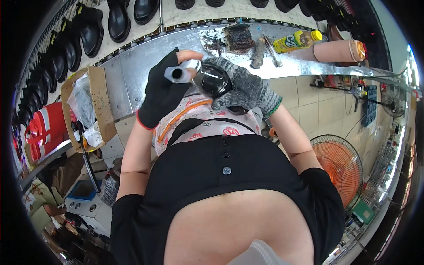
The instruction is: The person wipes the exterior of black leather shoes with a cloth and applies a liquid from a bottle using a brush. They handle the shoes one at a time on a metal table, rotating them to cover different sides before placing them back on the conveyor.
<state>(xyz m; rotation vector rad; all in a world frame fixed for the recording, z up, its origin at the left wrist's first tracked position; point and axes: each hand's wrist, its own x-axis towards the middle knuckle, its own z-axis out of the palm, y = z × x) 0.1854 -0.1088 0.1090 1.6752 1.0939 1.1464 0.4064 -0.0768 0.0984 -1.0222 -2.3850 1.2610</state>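
My left hand (161, 95), in a black glove with bare fingertips, is closed around a pale tool (179, 74) with a six-sided end and a dark round hole. Against the tool's far side is a glossy black shoe (213, 81). My right hand (240, 84), in a grey knitted glove with a green cuff, grips this shoe from the right. Both hands are in front of my body, over the near edge of a metal worktable (128, 86). The glove and the tool hide part of the shoe.
Black-stained pad (238, 39), two stick-like tools (258, 54), a yellow-capped bottle (297, 42) and a pink tumbler (336, 51) lie on the table. Beyond runs a conveyor (172, 17) with black boots (88, 33). An open carton (102, 106) stands left, an orange fan (336, 170) right.
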